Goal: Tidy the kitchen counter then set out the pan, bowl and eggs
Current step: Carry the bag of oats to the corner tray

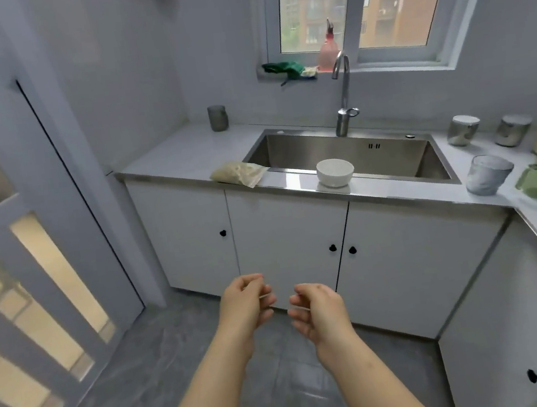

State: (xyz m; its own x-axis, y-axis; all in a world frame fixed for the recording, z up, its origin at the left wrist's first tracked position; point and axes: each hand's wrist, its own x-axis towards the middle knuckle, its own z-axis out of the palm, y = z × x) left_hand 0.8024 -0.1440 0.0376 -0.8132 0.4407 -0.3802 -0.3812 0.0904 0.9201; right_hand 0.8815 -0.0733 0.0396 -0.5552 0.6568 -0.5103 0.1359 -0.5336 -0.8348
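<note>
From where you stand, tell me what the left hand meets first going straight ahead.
Likely the cabinet door under the sink: the left hand points toward it with nothing visible between. Depth is unclear.

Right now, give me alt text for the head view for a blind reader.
Left hand and right hand, loosely curled, hang before white cabinets; a white bowl sits on the front rim of the sink, a grain bag left of it.
</note>
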